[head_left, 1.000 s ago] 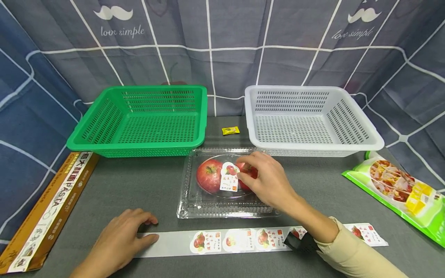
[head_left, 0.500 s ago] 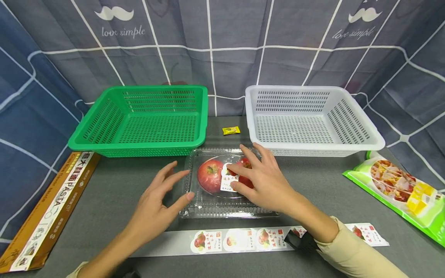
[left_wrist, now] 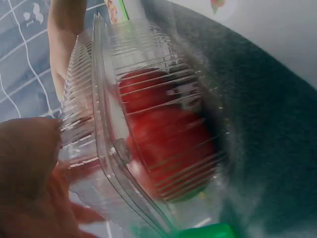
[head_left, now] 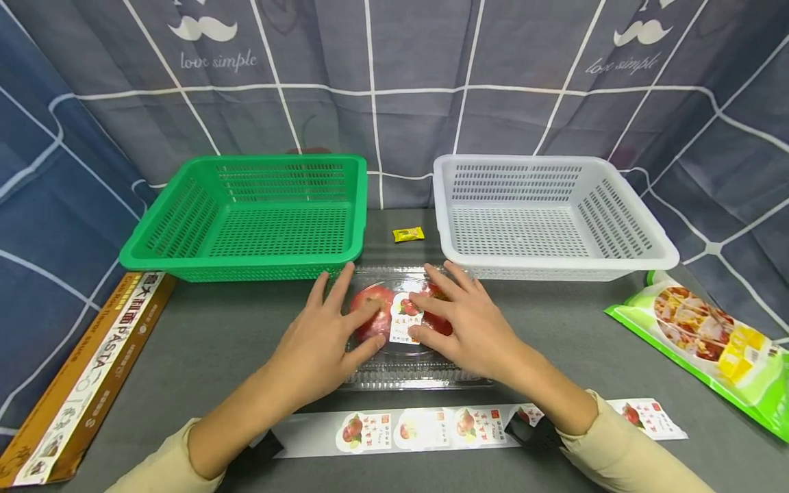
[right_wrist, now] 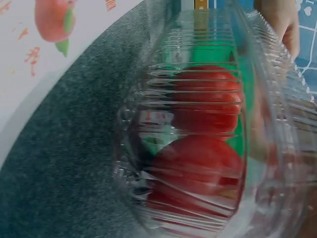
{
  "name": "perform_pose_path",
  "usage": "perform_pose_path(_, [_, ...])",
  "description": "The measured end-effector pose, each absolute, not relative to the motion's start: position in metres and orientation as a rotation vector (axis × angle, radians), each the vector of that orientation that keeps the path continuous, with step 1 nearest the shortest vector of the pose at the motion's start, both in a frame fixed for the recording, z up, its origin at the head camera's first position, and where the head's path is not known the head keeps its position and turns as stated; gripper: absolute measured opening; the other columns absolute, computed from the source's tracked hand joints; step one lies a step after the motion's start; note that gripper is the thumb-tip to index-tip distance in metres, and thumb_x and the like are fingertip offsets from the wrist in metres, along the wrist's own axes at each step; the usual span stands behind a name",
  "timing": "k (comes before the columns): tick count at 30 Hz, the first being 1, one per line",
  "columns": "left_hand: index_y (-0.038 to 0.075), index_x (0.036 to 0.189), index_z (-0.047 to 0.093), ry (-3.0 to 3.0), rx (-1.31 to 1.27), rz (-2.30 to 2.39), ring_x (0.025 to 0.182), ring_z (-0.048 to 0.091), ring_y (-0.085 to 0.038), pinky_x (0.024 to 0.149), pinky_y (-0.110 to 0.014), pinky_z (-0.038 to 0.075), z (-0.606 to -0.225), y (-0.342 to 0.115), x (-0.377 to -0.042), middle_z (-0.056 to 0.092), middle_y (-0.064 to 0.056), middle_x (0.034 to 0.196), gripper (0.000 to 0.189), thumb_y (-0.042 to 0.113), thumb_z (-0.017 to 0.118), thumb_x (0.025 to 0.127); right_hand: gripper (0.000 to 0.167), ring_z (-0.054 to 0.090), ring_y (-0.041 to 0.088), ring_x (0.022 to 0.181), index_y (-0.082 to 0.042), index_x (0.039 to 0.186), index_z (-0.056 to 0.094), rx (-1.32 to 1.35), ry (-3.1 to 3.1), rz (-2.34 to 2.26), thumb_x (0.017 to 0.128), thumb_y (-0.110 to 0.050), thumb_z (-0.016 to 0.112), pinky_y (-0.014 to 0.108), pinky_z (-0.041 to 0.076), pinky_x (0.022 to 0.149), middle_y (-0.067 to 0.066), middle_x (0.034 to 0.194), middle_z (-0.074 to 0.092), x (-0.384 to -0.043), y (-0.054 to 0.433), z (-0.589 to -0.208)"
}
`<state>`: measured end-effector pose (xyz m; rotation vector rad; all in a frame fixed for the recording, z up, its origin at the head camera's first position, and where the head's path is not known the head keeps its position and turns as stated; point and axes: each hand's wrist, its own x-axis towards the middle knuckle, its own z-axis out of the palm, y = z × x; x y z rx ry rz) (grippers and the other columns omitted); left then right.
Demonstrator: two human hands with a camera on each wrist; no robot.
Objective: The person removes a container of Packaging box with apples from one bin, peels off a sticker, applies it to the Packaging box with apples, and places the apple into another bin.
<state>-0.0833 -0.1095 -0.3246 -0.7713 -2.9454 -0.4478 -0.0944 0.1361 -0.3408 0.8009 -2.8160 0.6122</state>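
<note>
A clear plastic clamshell box (head_left: 419, 381) lies lid down on the grey table, with red apples (right_wrist: 198, 163) inside. On top of its lid sits a white apple label (head_left: 401, 332) with red writing. My left hand (head_left: 323, 342) rests over the left side of the lid, fingers spread and fairly straight. Over the right side lies my right hand (head_left: 471, 318), its index finger and thumb touching the label's right edge. Through the ribbed wall in the left wrist view, two apples (left_wrist: 168, 148) show; part of the lid is hidden under both hands.
A strip of apple labels (head_left: 425, 428) runs along the near side. Behind the box stand a green basket (head_left: 246, 263) and a white basket (head_left: 561, 263), with a small yellow packet (head_left: 408, 235) between them. A pasta box (head_left: 86, 383) lies left, a green food bag (head_left: 709, 329) right.
My left hand has come up from the label strip onto the lid's left side. My right hand has gone from pinching the label to lying over it with fingers spread.
</note>
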Motion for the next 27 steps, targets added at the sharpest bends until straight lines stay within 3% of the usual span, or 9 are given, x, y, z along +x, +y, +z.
perform_pose_path(4, [0.026, 0.135, 0.063, -2.894, -0.955, -0.399, 0.138, 0.017, -0.058, 0.098, -0.066, 0.037, -0.3243, -0.1065, -0.0831, 0.023, -0.021, 0.158, 0.040, 0.041, 0.060, 0.098, 0.042, 0.024, 0.033, 0.145, -0.015, 0.118, 0.074, 0.811, -2.714, 0.808, 0.089, -0.044, 0.072, 0.062, 0.022, 0.110, 0.013, 0.150, 0.044, -0.0970, 0.1401, -0.3447])
perform_pose_path(12, [0.027, 0.132, 0.066, -2.888, -1.019, -0.399, 0.139, 0.017, -0.058, 0.093, -0.063, 0.044, -0.3248, -0.1096, -0.0829, 0.030, -0.019, 0.156, 0.037, 0.042, 0.060, 0.099, 0.018, 0.019, 0.035, 0.145, -0.021, 0.101, 0.081, 0.937, -2.617, 0.971, 0.085, -0.029, 0.078, 0.068, 0.016, 0.108, 0.010, 0.147, 0.048, -0.0966, 0.1447, -0.3486])
perform_pose_path(16, [0.027, 0.129, 0.068, -2.877, -1.022, -0.441, 0.138, 0.016, -0.058, 0.090, -0.065, 0.045, -0.3266, -0.1092, -0.0820, 0.031, -0.019, 0.156, 0.034, 0.039, 0.062, 0.098, 0.018, 0.017, 0.035, 0.146, -0.026, 0.103, 0.080, 0.958, -2.630, 0.943, 0.087, -0.033, 0.076, 0.070, 0.014, 0.107, 0.010, 0.150, 0.044, -0.0963, 0.1448, -0.3490])
perform_pose_path(20, [0.031, 0.134, 0.064, -2.875, -1.048, -0.439, 0.138, 0.015, -0.060, 0.094, -0.069, 0.038, -0.3278, -0.1082, -0.0821, 0.027, -0.019, 0.157, 0.036, 0.037, 0.062, 0.098, 0.025, 0.017, 0.038, 0.145, -0.029, 0.113, 0.077, 0.965, -2.666, 0.817, 0.092, -0.039, 0.068, 0.071, 0.015, 0.106, 0.011, 0.153, 0.039, -0.0963, 0.1430, -0.3488])
perform_pose_path(24, [0.032, 0.132, 0.065, -2.857, -1.084, -0.445, 0.137, 0.016, -0.060, 0.100, -0.072, 0.029, -0.3288, -0.1085, -0.0825, 0.028, -0.018, 0.157, 0.034, 0.034, 0.063, 0.098, 0.032, 0.020, 0.038, 0.145, -0.024, 0.121, 0.073, 0.909, -2.687, 0.735, 0.094, -0.039, 0.065, 0.069, 0.017, 0.107, 0.013, 0.151, 0.042, -0.0963, 0.1402, -0.3491])
perform_pose_path(27, [0.029, 0.125, 0.070, -2.830, -1.070, -0.505, 0.138, 0.017, -0.058, 0.101, -0.071, 0.028, -0.3306, -0.1101, -0.0829, 0.032, -0.014, 0.156, 0.029, 0.033, 0.065, 0.097, 0.030, 0.024, 0.036, 0.144, -0.016, 0.117, 0.075, 0.836, -2.675, 0.787, 0.093, -0.032, 0.069, 0.065, 0.020, 0.110, 0.013, 0.145, 0.050, -0.0963, 0.1379, -0.3479])
